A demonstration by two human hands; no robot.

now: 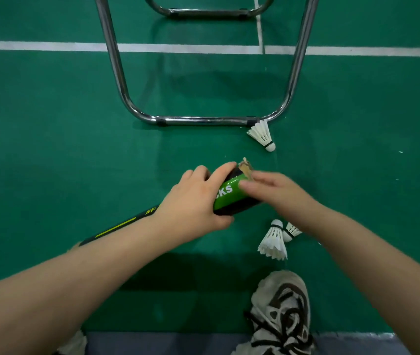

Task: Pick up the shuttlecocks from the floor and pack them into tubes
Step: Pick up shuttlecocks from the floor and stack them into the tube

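Fingers (223,170) of the left hand (196,201) curl round the green-and-black tube (232,192), gripping it. The right hand (278,190) lays blurred fingers at its torn mouth, its hold unclear. Beyond the fingers one shuttlecock (261,134) touches the chair frame (203,121); nearer, below the right wrist, lies a shuttlecock pair (274,240)

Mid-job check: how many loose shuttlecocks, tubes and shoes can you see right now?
Loose shuttlecocks on the floor: 3
Green shuttlecock tube, in the left hand grip: 1
Laced shoe: 1
Total: 5
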